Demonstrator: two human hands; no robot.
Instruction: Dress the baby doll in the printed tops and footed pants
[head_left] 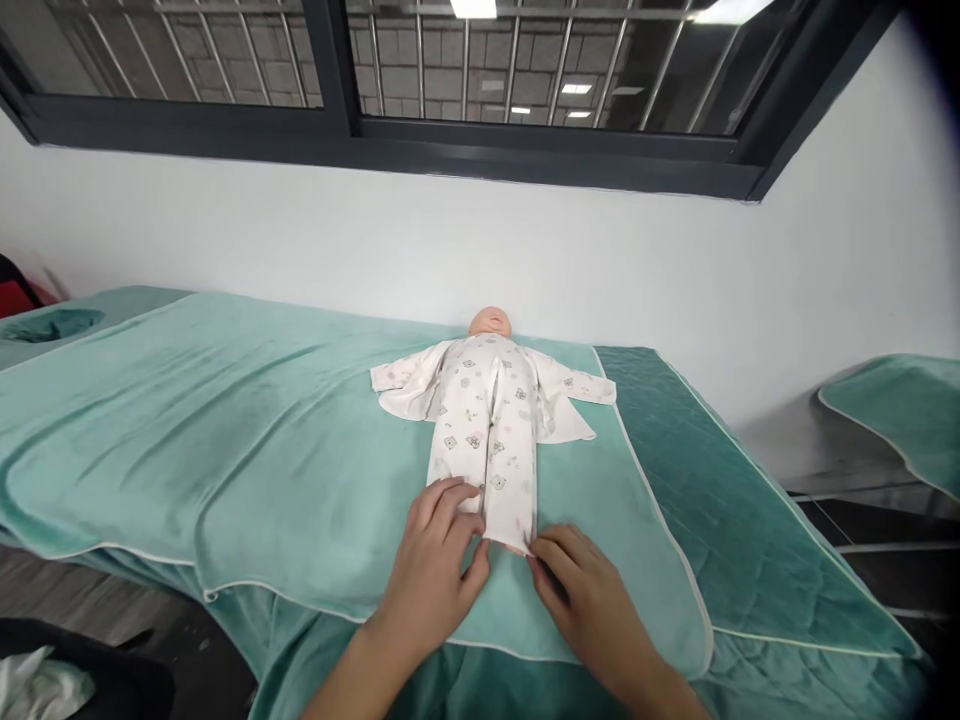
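Observation:
A baby doll (491, 321) lies on its back on a light green blanket (315, 470), its head toward the wall. It wears a white shirt (566, 400), sleeves spread out to both sides. White baby trousers (504, 455) with small bear prints cover its middle and legs. My left hand (435, 560) has curled fingers at the inner side of the right-hand trouser cuff, pinching the cloth there. At the outer corner of the same cuff, my right hand (581, 595) grips the fabric between thumb and fingers. A little of the doll's foot shows under that cuff.
A darker green quilted cover (720, 520) lies under the blanket on the bed. A white wall and a dark-framed window (420, 150) stand behind. At lower left is a dark bin (127, 660) with crumpled material. Another green-covered surface (900, 410) is at right.

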